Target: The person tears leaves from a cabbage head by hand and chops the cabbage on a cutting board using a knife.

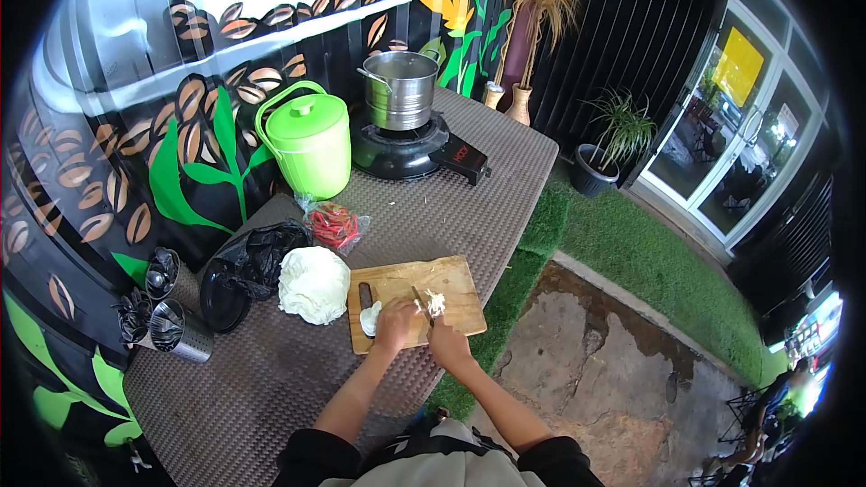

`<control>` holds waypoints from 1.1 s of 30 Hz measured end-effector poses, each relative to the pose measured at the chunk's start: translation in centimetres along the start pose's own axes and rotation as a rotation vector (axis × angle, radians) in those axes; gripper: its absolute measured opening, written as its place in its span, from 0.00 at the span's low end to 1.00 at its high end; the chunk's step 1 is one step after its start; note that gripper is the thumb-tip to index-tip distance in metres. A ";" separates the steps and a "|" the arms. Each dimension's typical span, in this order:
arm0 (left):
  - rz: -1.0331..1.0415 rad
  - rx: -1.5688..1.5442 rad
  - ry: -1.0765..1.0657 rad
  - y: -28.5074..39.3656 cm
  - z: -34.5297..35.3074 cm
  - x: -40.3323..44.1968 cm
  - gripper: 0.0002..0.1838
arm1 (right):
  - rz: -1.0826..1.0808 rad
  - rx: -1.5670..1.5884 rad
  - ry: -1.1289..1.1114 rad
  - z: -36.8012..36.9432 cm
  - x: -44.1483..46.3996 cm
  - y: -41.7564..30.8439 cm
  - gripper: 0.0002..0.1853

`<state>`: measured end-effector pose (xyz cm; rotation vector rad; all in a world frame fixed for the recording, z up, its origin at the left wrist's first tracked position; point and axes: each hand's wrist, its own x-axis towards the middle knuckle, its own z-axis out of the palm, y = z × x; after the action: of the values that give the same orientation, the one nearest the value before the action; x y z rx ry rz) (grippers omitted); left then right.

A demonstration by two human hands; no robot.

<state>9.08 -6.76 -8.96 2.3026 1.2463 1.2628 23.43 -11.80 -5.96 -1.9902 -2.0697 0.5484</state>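
On the wooden board [465, 284], a knife [419, 294] is working beside shredded cabbage [436, 304]

Near the front edge of the brown table [271, 388], the board is lying flat, and the right hand [448, 344] is grasping the knife, with its fingers closed around the handle. The blade is pointing away from the person and is showing between the left hand [394, 323] and the small heap of shreds. The left hand is resting over the board with bent fingers, close to the blade. A bit of white is showing at its fingertips, but I cannot tell if this hand is gripping it, because the fingers are partly hiding the place. To the left of this hand, a white piece [369, 318] is lying on the board.

Just beside the left edge of the board, a big white cabbage [313, 285] is sitting on the table. Behind it, red chillies [334, 227] are lying in a clear bag [363, 224], and a black plastic bag [275, 257] is lying crumpled to the left. Further left, metal cups [200, 347] are holding cutlery [162, 263]. At the back, a green bucket [311, 155] is wearing its lid [305, 111] and standing beside a black stove [383, 160], on which a steel pot [403, 99] is standing.
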 end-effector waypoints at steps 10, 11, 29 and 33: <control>0.006 -0.044 0.056 0.1 0.1 0.2 0.04 | 0.055 0.018 0.049 1.4 0.2 -0.3 0.15; 0.021 0.001 0.009 0.3 -0.2 0.3 0.04 | 0.016 0.015 0.034 0.8 0.7 -0.2 0.15; 0.104 0.102 -0.039 0.3 -0.3 0.2 0.08 | 0.030 -0.027 0.021 -0.7 0.3 -0.5 0.17; 0.022 0.052 -0.054 0.0 0.1 -0.1 0.08 | 0.002 -0.036 0.067 1.3 -0.6 0.2 0.16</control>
<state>9.14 -6.85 -9.07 2.3759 1.2539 1.1809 23.13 -12.58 -7.17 -2.0022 -2.0520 0.4421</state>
